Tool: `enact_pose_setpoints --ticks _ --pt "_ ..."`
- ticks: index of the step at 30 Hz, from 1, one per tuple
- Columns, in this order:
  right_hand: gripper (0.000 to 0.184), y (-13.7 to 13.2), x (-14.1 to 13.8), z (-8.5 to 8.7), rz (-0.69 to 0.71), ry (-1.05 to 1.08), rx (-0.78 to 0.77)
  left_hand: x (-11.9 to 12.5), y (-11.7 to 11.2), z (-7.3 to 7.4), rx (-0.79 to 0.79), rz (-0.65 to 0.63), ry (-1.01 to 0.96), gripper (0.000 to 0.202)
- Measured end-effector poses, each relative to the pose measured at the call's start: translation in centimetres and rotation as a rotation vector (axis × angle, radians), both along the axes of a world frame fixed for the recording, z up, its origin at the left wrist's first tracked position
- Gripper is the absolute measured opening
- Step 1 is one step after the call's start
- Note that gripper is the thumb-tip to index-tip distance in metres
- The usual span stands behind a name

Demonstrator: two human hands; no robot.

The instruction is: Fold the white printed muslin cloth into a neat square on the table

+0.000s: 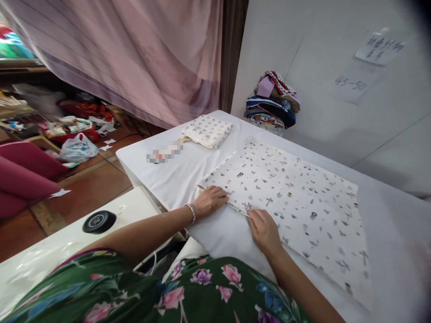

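Note:
A large white printed cloth (289, 193) with small grey, brown and green motifs lies spread flat on the white-covered table. At its near edge, my left hand (211, 200), with a silver bracelet at the wrist, has its fingers curled over the fabric close to the left corner. Farther right along that same edge, my right hand (265, 228) pinches the cloth between thumb and fingers. The thumb of my left hand is hidden. Beyond the cloth, at the back left, rests a smaller folded printed cloth (210, 131); a blurred-out item (164, 152) lies beside it.
The table (148, 175) has a rounded left corner. A pile of folded clothes (272, 105) stands behind it against the wall. A black round object (99, 221) sits on a white surface at the lower left. A pink curtain (151, 54) hangs behind; bags and a red basket are on the floor.

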State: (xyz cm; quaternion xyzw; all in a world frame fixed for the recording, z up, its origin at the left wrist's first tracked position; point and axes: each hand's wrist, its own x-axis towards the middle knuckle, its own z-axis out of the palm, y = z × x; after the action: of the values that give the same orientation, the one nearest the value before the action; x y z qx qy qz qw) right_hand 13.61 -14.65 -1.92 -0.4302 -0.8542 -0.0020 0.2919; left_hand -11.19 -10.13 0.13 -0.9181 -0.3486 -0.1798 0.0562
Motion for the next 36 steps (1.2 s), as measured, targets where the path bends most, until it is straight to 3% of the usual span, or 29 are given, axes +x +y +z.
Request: enact_pose_setpoints --ticks 12,29,36 --pt "0.025 0.3 0.4 0.0 0.016 0.138 -0.028 0.7 -1.0 0.5 -0.054 0.083 0.061 0.020" --pt "0.023 0.9 0.2 -0.8 -0.030 0.225 0.001 2.1 -1.2 0.3 0.041 0.131 0.161 0.020" --pt "0.028 0.4 -0.1 -0.6 -0.005 0.148 0.038 0.6 0.3 0.6 0.054 0.022 0.082 0.023"
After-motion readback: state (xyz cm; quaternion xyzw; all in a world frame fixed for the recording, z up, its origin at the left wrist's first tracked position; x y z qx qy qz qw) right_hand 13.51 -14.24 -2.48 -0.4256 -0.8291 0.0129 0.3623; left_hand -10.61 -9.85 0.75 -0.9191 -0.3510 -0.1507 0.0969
